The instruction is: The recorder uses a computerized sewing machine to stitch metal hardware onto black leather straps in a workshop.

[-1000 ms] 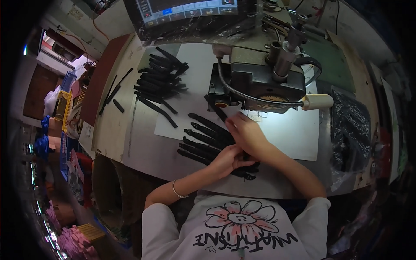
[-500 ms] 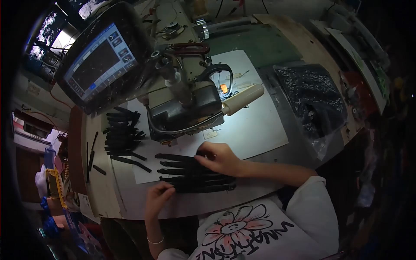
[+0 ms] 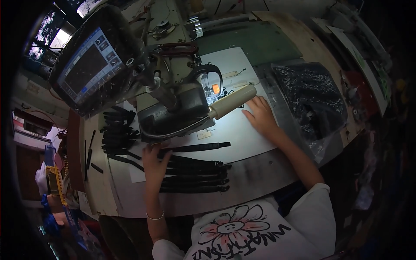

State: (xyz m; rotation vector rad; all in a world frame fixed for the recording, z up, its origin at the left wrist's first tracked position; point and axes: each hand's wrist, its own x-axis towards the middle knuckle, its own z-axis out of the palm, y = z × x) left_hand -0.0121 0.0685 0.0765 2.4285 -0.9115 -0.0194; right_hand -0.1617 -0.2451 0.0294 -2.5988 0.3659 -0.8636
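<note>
A long black strap (image 3: 200,147) extends rightward from my left hand (image 3: 156,161), whose fingers are closed at its left end. Below that strap, a row of similar black straps (image 3: 195,178) lies side by side near the table's front edge. My right hand (image 3: 262,117) rests over the white board (image 3: 255,141), fingers stretched and thumb apart, just right of the pale rounded arm (image 3: 234,102) of the sewing machine (image 3: 175,110). Its fingertips are partly hidden behind that arm. Small black pieces (image 3: 226,92) lie under the lit needle area.
A touchscreen (image 3: 84,65) leans over the machine at upper left. Bundled black straps (image 3: 119,132) lie left of the machine, with loose strips (image 3: 89,151) beyond. A clear bag of black material (image 3: 310,102) sits on the right. Small pale tags (image 3: 204,134) lie on the board.
My right hand has left the straps and moved up and right to the board beside the machine. My left hand has moved up, and one strap now lies apart from the row.
</note>
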